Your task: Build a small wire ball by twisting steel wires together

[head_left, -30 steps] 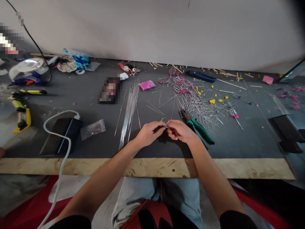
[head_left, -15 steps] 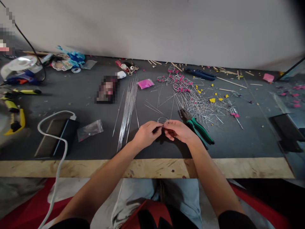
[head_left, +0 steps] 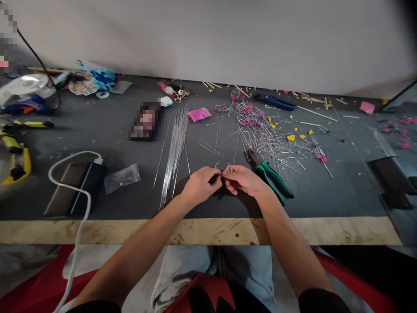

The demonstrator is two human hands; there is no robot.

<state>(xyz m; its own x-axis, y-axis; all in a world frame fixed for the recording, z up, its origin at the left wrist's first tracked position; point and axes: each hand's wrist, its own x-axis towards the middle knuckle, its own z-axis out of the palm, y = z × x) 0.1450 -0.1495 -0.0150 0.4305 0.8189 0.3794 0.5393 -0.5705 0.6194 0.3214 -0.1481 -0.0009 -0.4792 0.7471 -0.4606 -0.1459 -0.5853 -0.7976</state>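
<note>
On the left of the worktop (head_left: pixel 97 134) lies a bundle of straight wires (head_left: pixel 176 145). My left hand (head_left: pixel 200 184) is next — its grip is pressed on one end of a small bent wire loop (head_left: pixel 224 165), which stands just above my fingers, over the middle of the worktop near its front edge. My right hand (head_left: pixel 246 180) pinches the other end, fingertips almost touching the left ones. I judge I am in the step of shaping or closing the loop. The next move calls for a small, steady twist without letting the thin wire slip. Just beside, on the right, the green pliers (head_left: pixel 270 174) lie ready — beyond them a heap of pins (head_left: pixel 270 139).
</note>
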